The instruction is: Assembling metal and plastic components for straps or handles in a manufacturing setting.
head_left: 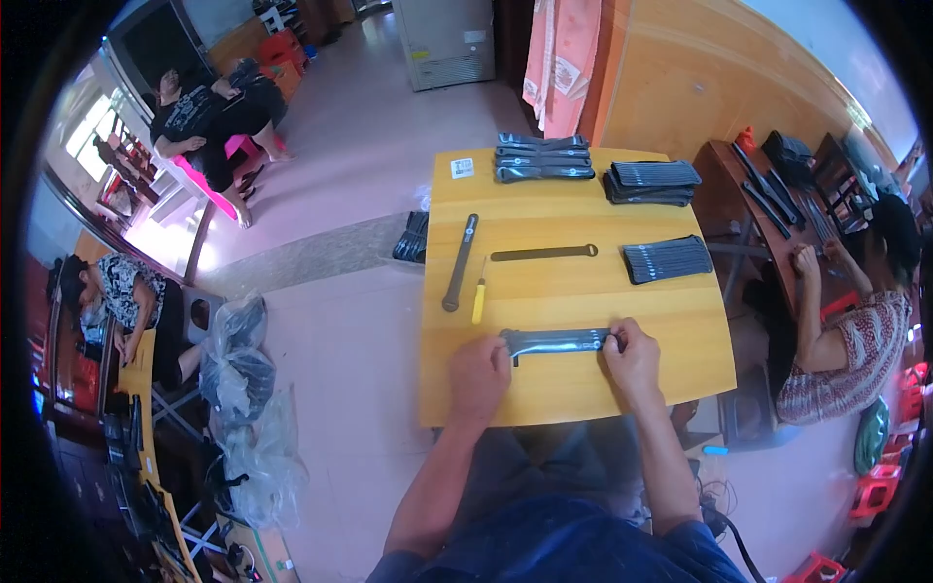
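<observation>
My left hand (481, 377) and my right hand (634, 358) grip the two ends of a flat bundle of dark straps (556, 342), stretched level near the table's front edge. Fingers of both hands are closed around its ends. Beyond the bundle lies a yellow-handled tool (478, 303) with a thin metal shaft, like a screwdriver or awl. One loose dark strap (461, 260) with a rounded end lies to its left. Another single strap (544, 254), with a ring at its right end, lies crosswise behind it.
The wooden table (564, 291) also bears a strap stack (667, 259) at right and two piles at the back, one dark pile (544, 157) and another (651, 182). Clear plastic bags (238, 360) stand on the floor at left. People sit at both sides and far left.
</observation>
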Available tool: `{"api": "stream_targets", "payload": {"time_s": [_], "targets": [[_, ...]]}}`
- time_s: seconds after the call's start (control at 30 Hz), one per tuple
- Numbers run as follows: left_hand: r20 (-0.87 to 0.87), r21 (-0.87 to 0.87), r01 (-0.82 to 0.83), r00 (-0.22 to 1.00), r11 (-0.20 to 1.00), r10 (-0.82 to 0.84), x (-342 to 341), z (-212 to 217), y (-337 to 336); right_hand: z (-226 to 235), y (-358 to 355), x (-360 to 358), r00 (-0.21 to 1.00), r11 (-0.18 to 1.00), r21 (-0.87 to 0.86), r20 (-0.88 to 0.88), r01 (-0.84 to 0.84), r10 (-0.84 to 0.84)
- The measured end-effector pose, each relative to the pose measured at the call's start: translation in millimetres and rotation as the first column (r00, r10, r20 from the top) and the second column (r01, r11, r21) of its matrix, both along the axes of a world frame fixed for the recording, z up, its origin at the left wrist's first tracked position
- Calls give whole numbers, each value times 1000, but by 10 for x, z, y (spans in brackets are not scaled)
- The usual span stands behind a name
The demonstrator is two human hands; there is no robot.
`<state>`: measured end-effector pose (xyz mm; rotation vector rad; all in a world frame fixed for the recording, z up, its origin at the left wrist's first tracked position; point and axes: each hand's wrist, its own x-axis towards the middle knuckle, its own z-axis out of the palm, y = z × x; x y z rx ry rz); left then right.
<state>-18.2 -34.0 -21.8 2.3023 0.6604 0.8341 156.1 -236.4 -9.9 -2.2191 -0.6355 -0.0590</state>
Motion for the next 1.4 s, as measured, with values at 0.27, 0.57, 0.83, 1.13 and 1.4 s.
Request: {"api": "stream_targets", "payload": {"time_s": [0.27,0.57,0.83,1.13,1.4], "targets": [[95,-51,27,995,998,-22,-124,-57,-16,-10,-11,7,1000,1000,-15,-6,10,-10],[194,-27,48,980,998,-42,-209,-7,-21,17,-13,0,1000,999,-44,-7,-2,2],[192,-64,44,981,997,-31,-209,-17,-13,118,-59,33,999,986,-163,-8,-38,37],[196,-93,56,980,994,-37,-215,-14,17,571,195,-257,948,950,-282,241,-135,207],[153,-111,76,987,991,-59,-209,29,33,263,575,-451,876,885,-176,153,-431,457]]}}
